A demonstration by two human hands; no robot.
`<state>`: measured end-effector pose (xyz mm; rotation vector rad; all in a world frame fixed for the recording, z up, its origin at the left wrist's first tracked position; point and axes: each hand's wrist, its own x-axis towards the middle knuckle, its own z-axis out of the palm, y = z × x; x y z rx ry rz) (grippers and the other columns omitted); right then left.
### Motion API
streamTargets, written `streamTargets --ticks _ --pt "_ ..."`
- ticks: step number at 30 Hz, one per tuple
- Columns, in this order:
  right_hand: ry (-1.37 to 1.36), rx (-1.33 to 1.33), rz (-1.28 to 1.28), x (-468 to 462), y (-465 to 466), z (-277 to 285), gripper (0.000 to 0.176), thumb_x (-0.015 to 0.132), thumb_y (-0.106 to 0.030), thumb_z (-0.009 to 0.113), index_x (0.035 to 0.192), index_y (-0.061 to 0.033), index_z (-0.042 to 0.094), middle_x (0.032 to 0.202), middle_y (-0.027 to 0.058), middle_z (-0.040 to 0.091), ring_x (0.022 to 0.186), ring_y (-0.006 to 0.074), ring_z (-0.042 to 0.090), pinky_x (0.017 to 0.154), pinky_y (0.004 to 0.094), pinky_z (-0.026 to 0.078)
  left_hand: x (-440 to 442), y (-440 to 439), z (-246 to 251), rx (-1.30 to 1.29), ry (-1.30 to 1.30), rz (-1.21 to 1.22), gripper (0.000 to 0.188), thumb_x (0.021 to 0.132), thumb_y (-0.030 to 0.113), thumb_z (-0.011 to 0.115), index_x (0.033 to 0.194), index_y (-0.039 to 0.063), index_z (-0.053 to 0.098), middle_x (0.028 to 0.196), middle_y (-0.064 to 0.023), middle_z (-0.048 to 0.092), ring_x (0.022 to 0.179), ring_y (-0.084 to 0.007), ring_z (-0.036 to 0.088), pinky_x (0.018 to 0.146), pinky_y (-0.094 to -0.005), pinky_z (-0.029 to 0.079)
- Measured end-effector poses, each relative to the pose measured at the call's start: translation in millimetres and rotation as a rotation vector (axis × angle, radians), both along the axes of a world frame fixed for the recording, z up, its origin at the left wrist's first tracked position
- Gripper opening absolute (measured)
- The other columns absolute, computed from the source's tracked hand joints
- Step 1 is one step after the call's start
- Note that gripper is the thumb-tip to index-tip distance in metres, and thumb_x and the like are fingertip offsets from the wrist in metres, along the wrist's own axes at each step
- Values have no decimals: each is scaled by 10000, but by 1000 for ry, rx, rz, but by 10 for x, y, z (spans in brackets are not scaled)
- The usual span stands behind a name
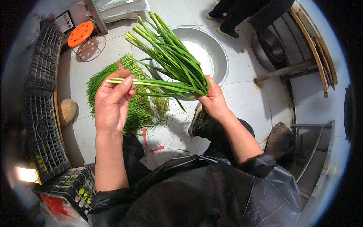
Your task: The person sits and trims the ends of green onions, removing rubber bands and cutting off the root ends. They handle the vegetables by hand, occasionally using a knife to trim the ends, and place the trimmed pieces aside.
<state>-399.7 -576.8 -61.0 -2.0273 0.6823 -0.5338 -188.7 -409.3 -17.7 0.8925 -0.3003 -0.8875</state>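
My right hand grips a bunch of long green garlic chives near its leafy end, and the pale stems fan out up and to the left. Between the thumb and fingers of my left hand are the pale ends of a few stems, whose green leaves run across to my right hand. Below and behind my left hand a large heap of the same greens lies on the floor. Beyond the bunch stands a wide metal basin, partly covered by the leaves; the part of its bottom I can see is bare.
Black plastic crates line the left side, with a round tan object beside them. An orange stool is at the upper left. Pink ribbon and trimmings lie on the tiles. Another person's legs stand beyond the basin; a wooden-edged rack is at right.
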Motion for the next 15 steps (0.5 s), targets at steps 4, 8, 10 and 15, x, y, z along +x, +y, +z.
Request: streamTargets --ticks 4,8,10,15 --pt "-65 -16 36 -8 12 35 471 726 9 653 1160 -28 475 965 108 599 907 210 582 826 302 454 72 53 13 19 -23 43 230 803 -20 630 1031 -25 596 924 -91 621 821 -133 597 749 -235 506" --pt "-53 23 41 -24 -18 -2 483 711 83 583 1170 -16 470 948 61 604 877 140 555 813 272 445 101 88 11 87 -259 5 235 794 -36 627 1027 -26 596 962 -102 623 878 -155 611 800 -266 521" --pt "-60 26 22 -41 -37 -29 493 707 86 578 1176 -13 466 946 60 605 874 142 558 812 272 446 162 136 -2 107 -393 49 240 790 -45 625 1027 -29 592 983 -112 624 891 -163 615 805 -275 525" --pt "-46 44 0 -133 -117 -32 476 712 65 567 1170 -7 462 953 54 600 877 139 552 809 274 446 571 405 77 -182 -148 331 250 810 -62 604 1055 -34 568 1014 -134 618 905 -192 618 848 -280 526"
